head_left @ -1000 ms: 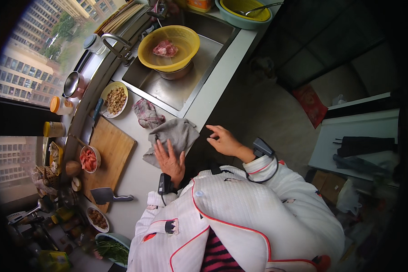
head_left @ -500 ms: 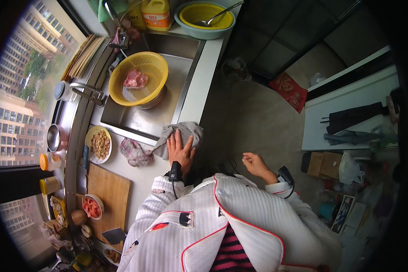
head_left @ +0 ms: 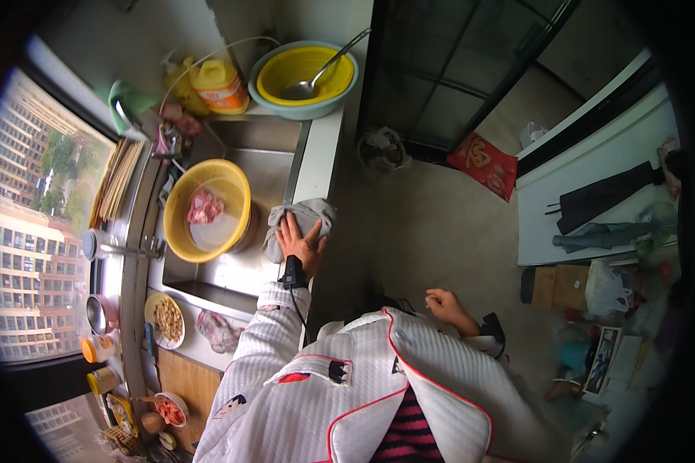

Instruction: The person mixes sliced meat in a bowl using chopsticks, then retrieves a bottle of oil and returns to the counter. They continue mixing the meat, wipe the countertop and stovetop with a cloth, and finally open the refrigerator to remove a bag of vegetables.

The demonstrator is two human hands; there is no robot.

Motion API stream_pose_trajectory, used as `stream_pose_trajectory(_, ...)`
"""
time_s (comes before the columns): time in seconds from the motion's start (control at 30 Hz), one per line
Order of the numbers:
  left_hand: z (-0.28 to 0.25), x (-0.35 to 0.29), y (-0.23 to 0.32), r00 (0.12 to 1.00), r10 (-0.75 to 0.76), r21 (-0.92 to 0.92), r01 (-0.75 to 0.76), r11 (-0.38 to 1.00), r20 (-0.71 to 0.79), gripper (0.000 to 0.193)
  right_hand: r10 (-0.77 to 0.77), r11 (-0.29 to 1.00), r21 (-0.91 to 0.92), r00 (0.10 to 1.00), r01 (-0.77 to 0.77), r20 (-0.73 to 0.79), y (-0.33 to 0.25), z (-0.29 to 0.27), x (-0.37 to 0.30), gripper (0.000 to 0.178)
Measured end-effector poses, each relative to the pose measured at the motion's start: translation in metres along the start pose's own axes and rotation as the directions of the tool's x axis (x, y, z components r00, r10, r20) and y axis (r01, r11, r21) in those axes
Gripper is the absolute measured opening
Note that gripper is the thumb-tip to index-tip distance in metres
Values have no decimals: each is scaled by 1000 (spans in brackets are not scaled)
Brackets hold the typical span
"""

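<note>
My left hand [head_left: 301, 245] lies flat with spread fingers on a crumpled grey cloth [head_left: 316, 211], pressing it against the light counter edge [head_left: 314, 176] beside the sink. My right hand [head_left: 449, 310] hangs free over the floor to the right, its fingers curled in with nothing visible in them. Left of the cloth, inside the steel sink [head_left: 243, 266], a yellow basin [head_left: 239, 185] holds a piece of raw pink meat [head_left: 205, 207] in water. A patterned pinkish rag [head_left: 218, 330] rests on the counter nearer me.
Along the counter are a plate of peanut-like pieces [head_left: 167, 320], a wooden cutting board [head_left: 189, 390] and a bowl of sliced pink meat [head_left: 171, 410]. Beyond the sink stand a yellow colander [head_left: 270, 76] with a ladle [head_left: 336, 60] and a yellow jug [head_left: 220, 83]. A faucet [head_left: 135, 251] sticks out at left.
My left hand has slid the grey cloth farther along the counter, from the sink's near corner to its right-hand edge. The view has shifted too. My right hand stays free at the right.
</note>
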State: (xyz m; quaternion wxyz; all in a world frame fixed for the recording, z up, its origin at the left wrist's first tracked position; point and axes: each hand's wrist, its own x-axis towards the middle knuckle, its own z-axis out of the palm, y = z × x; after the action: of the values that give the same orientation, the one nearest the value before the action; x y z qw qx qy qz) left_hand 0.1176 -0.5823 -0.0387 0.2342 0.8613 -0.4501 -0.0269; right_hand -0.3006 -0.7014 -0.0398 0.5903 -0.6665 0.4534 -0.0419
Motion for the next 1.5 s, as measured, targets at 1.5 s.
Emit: stream_pose_trajectory(1.5,196,206,185,533,314,-223,-230,947,785,56,290,957,209,625,-203,-725,19,-71,0,34)
